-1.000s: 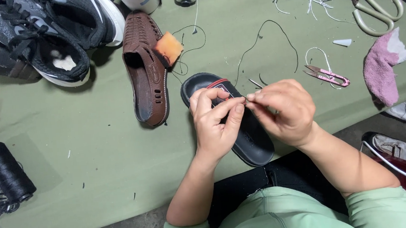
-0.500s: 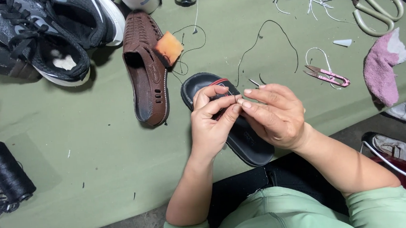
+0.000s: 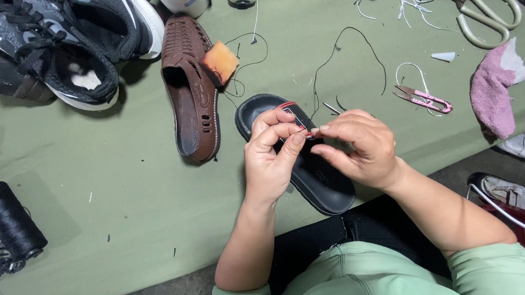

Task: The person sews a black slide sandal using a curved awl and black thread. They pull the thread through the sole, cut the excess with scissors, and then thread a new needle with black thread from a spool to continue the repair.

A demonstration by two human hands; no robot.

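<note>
Head view: both hands pinching at a slipper strap

Black slipper (image 3: 314,175) lying at bench near edge, toe hanging over. Left hand (image 3: 269,159) gripping red-trimmed strap, fingers closed, steadying it. Right hand (image 3: 361,150) pinched shut on something thin, probably a needle. Brown sandal (image 3: 191,97) alongside; snips (image 3: 422,98) within reach.

- Black slide sandal (image 3: 314,181) — a flat, open-toed slipper with a smooth dark sole and a broad black strap edged in red. It lies sole-down on the green surface (image 3: 124,194), slanting from upper left to lower right, its lower end reaching over the near edge of the surface.
- The strap sits at the upper end, partly hidden behind the fingers.
- A thin, pale, needle-like object (image 3: 309,133) — too small to make out clearly — is pinched just above the strap, pointing roughly sideways.
</note>
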